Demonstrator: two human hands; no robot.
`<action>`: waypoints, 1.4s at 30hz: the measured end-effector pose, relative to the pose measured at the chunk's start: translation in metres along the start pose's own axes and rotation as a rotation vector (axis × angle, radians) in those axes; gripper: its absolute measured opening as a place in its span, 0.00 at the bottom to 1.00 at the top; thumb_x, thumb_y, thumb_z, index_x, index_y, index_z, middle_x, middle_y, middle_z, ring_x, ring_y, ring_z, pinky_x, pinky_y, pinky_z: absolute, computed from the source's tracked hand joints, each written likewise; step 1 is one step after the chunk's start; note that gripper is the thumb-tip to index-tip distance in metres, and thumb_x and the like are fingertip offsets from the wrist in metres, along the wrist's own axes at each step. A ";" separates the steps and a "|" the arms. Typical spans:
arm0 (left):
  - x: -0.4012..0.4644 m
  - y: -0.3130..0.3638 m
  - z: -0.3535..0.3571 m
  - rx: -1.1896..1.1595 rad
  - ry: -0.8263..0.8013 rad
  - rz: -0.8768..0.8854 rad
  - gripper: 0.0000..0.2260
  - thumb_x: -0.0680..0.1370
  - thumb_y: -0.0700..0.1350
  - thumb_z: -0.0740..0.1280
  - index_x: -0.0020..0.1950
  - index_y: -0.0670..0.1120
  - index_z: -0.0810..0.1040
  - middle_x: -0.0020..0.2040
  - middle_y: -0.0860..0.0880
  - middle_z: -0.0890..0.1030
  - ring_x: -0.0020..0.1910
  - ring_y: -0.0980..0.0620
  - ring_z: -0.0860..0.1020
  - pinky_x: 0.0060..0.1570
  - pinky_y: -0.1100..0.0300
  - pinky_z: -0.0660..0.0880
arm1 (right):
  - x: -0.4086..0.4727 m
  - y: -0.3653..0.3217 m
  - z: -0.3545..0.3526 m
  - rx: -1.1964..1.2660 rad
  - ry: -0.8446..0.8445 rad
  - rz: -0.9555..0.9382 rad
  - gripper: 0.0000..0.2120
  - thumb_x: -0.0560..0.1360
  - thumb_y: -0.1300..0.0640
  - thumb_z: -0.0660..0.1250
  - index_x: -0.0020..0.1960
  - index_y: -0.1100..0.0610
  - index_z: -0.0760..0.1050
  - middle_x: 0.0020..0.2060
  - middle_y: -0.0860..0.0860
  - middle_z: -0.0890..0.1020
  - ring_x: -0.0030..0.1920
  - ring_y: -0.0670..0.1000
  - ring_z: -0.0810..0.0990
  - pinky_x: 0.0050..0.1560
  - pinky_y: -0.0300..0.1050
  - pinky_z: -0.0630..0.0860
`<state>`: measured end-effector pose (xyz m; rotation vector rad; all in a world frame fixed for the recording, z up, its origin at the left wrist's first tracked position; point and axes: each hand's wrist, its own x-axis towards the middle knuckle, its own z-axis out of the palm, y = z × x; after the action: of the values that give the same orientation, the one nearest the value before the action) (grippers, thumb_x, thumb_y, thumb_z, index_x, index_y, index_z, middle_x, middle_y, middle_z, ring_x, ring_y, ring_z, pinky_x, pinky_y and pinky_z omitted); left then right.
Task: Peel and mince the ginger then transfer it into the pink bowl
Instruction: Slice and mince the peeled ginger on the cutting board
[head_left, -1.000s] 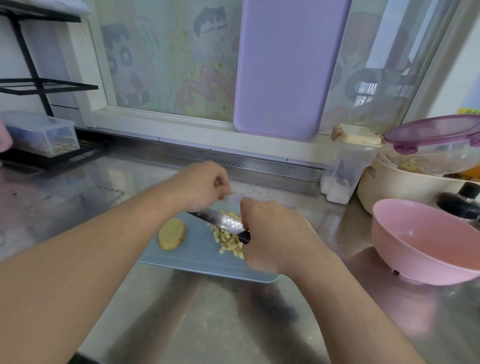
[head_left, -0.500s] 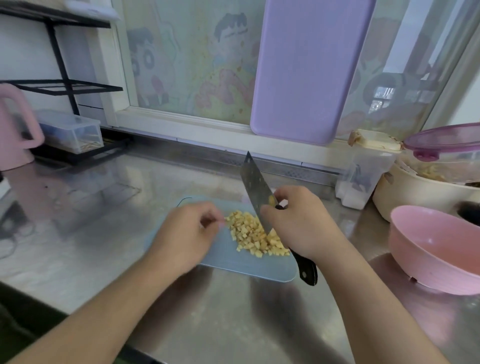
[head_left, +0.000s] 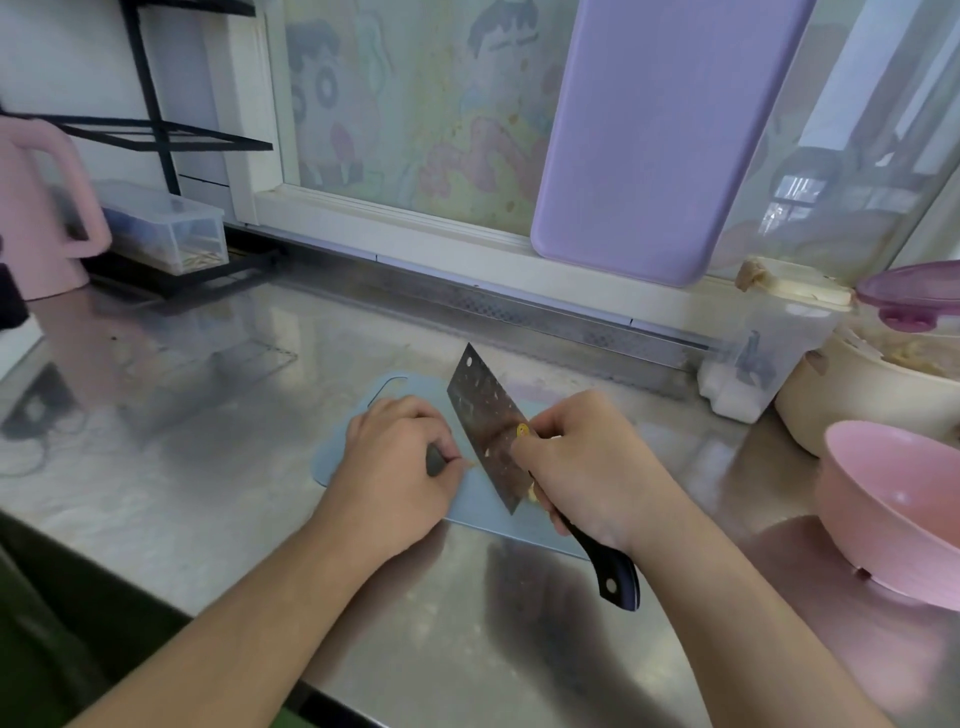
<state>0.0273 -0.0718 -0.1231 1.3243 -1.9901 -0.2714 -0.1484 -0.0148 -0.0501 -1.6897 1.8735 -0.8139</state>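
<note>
The broad steel cleaver with a black handle (head_left: 488, 431) stands on its edge on the pale blue plastic cutting board (head_left: 332, 457), between the two hands. Its long axis runs from far-left to near-right, with the handle end pointing back toward the person's right side. The right hand (head_left: 587, 462) grips the cleaver where blade meets handle, fingers wrapped around it. The left hand (head_left: 395, 457) rests curled on the board just left of the blade, knuckles close to the blade face.

The minced yellow ginger (head_left: 531, 493) lies on the board under and beside the blade. Only a few bits show: a sliver at the left fingertips, a scrap near the blade heel and specks stuck to the blade face. The bulk of the pile is hidden behind the blade and both hands, so its extent cannot be read. Whether the left hand pinches a piece is unclear; it probably steadies one against the blade.

The round pink plastic bowl (head_left: 893, 519) sits on the stainless steel surface (head_left: 208, 467) well to the right of the board, cut off by the frame edge. The right hand is nearer to it. Transfer will therefore run rightward from the board, across bare steel.
</note>
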 end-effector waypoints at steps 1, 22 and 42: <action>0.000 0.001 -0.001 -0.001 -0.005 -0.005 0.10 0.74 0.48 0.78 0.36 0.56 0.80 0.48 0.62 0.76 0.57 0.56 0.73 0.60 0.61 0.58 | -0.001 0.000 0.001 -0.011 -0.001 -0.001 0.13 0.74 0.60 0.61 0.32 0.61 0.67 0.24 0.55 0.70 0.20 0.54 0.72 0.28 0.44 0.69; -0.004 0.004 -0.010 -0.062 -0.030 -0.106 0.06 0.74 0.45 0.75 0.39 0.55 0.85 0.52 0.63 0.77 0.56 0.64 0.67 0.68 0.61 0.60 | -0.001 -0.007 0.015 -0.050 0.097 -0.033 0.14 0.73 0.60 0.62 0.29 0.56 0.67 0.18 0.49 0.65 0.23 0.54 0.67 0.29 0.43 0.66; -0.001 -0.001 -0.012 -0.186 0.022 -0.168 0.10 0.75 0.44 0.74 0.37 0.58 0.85 0.51 0.63 0.79 0.60 0.58 0.74 0.70 0.49 0.68 | -0.003 -0.016 0.025 -0.048 0.123 -0.043 0.11 0.73 0.61 0.62 0.35 0.67 0.67 0.22 0.50 0.60 0.24 0.54 0.62 0.29 0.43 0.61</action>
<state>0.0364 -0.0685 -0.1155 1.3689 -1.7897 -0.5068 -0.1196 -0.0149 -0.0562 -1.7511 1.9583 -0.9154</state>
